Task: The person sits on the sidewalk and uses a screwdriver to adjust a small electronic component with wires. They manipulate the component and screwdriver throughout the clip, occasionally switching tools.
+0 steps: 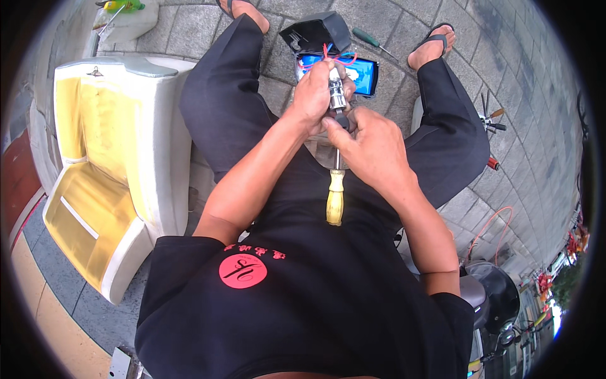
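My left hand [310, 95] is closed round a shiny metal cylinder [338, 96] that looks like a lock barrel. A black piece [342, 120] sits at its near end, by my right thumb. My right hand [377, 142] is curled in against it, gripping a screwdriver [335, 199] by its shaft. The screwdriver's yellow handle hangs toward my lap; its tip is hidden among my fingers. Red and blue wires [326, 52] show just beyond my left fingertips. Whether they join the cylinder I cannot tell.
Between my feet stand a blue-topped box [365, 74] and a black open case [320, 31]. A green-handled screwdriver [366, 37] lies beyond. To the left is a yellow-and-white seat [107, 158]. Several tools [495, 120] are by my right knee, on grey paving [514, 82].
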The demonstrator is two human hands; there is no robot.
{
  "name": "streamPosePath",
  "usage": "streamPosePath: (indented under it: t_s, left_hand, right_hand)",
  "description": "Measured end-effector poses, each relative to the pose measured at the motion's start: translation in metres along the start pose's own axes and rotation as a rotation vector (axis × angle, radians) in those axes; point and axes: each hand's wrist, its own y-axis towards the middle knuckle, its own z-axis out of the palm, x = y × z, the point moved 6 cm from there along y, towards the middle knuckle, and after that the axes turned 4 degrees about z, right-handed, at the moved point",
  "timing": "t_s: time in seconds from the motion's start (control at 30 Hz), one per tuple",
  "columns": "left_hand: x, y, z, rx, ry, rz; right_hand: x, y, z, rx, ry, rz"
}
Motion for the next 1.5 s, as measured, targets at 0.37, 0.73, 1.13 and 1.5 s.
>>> streamPosePath:
  t_s: [0.37,0.73,1.13,1.5]
  left_hand:
    - [0.002,0.002,0.0,0.061,-0.004,-0.001]
    - [0.008,0.005,-0.002,0.108,0.015,0.02]
    - [-0.002,-0.005,0.004,0.116,0.029,-0.019]
    - [-0.006,-0.011,0.0,0.039,0.083,0.001]
  right_hand:
    - [0.001,-0.004,0.01,-0.136,0.059,-0.069]
    - [-0.004,0.001,0.012,0.07,0.098,0.048]
    - [-0.029,0.081,-0.009,0.128,0.571,0.173]
    - [-0.002,0.106,0.0,0.236,0.19,-0.012]
